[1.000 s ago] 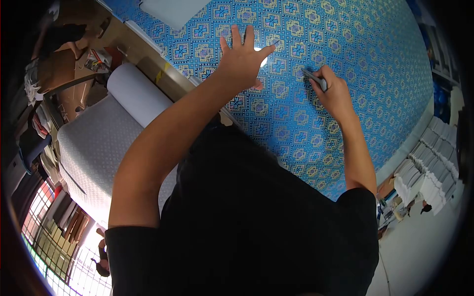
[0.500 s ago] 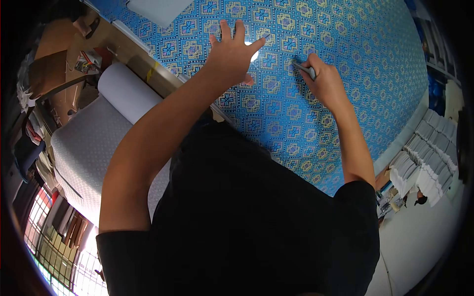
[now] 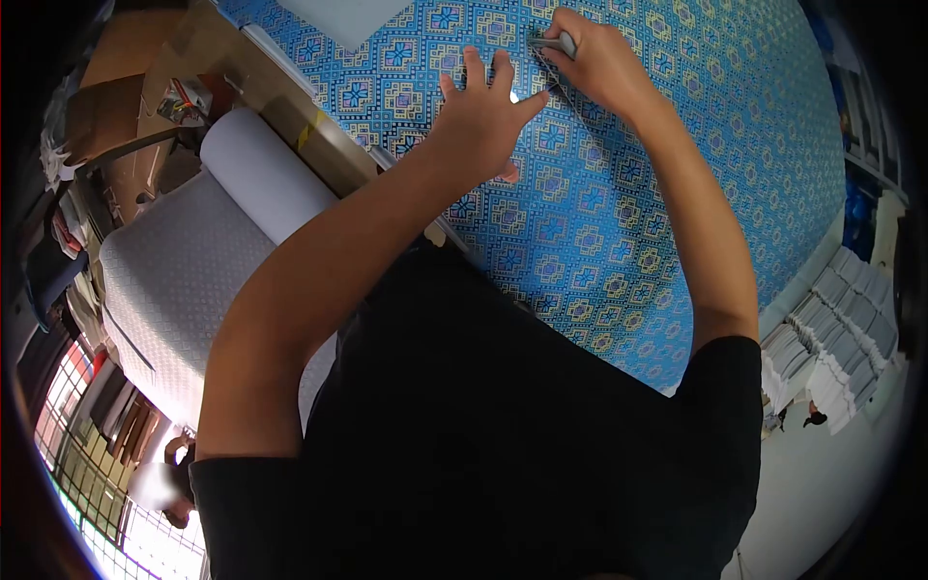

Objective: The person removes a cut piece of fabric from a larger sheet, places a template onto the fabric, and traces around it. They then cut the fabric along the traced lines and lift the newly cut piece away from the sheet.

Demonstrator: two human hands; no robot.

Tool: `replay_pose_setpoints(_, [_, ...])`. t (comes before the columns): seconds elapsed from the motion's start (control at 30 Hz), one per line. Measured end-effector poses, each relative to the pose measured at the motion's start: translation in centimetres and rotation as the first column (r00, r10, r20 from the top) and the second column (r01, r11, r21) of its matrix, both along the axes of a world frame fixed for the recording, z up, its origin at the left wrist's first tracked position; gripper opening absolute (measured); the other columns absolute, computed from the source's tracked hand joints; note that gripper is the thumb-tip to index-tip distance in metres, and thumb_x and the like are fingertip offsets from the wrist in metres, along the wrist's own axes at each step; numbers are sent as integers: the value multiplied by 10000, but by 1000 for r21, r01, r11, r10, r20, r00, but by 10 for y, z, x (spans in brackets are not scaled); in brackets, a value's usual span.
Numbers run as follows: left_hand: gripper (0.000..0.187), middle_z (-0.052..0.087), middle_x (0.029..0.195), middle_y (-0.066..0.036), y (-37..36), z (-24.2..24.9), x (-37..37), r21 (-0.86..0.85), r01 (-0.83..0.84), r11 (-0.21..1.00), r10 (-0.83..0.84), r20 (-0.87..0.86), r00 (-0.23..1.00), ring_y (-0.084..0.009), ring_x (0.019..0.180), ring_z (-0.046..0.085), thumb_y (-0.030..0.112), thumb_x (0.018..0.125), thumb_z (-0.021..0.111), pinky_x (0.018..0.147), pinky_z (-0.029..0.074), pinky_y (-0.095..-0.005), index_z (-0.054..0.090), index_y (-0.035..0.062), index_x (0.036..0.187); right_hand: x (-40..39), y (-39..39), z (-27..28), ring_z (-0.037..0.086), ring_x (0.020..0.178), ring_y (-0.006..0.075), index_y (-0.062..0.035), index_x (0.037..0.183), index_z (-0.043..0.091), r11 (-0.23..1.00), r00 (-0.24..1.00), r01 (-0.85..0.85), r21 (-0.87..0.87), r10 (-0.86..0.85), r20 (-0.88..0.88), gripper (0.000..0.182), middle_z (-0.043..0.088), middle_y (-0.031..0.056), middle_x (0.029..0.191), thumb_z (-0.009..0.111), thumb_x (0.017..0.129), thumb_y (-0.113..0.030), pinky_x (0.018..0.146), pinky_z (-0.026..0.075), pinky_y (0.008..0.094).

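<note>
Here we are, left hand [image 3: 480,121] spread open over the blue patterned cloth [image 3: 580,227], right hand [image 3: 606,64] gripping a grey tool [image 3: 566,43], tip at the cloth near our left fingers!

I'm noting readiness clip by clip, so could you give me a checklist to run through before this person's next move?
1. Left grip spread palm-down over the patterned fabric: ok.
2. Right grip closed on the grey tool: ok.
3. Left fingers apart from the tool: ok, a gap shows.
4. Tool's tip touching the fabric: cannot tell, too small.
5. Fabric around both hands free of visible folds: ok.
6. Pale sheet apart from both hands: ok.
</note>
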State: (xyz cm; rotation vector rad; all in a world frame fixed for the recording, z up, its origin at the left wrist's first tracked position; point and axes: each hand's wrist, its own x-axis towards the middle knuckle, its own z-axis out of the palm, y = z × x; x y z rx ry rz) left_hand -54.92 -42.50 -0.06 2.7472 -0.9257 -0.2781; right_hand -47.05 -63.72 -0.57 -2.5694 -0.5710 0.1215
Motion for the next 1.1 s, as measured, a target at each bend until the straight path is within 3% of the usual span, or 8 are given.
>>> replay_pose_setpoints(0.07, [1012,336,1533,-359,0,2,0,-16,-4,1000,4,-15,1000,-638,1399,300,411,568,972,954,453,-779,552,230,1472,14,-7,-8,733,812,342,-74,1022,622,1000,1000,-3,9,3,-4,233,739,152,923,765,916,-224,663,558,422])
replay_pose_setpoints(0.13, [1035,327,1570,-317,-3,4,0,31,-30,999,32,-49,998,-607,1431,293,412,576,965,1008,432,-764,516,286,1500,27,-9,-17,733,811,341,-74,1022,623,1000,1000,-5,17,5,-9,233,739,151,923,765,916,-225,663,558,421])
replay_pose_setpoints(1.1, [1050,322,1581,-293,-5,3,0,95,-51,994,54,-27,998,-587,1431,317,426,571,953,1022,457,-725,497,315,1511,109,-41,-84,734,802,321,-78,1027,637,986,995,94,136,-87,-57,237,740,138,917,768,913,-239,667,557,407])
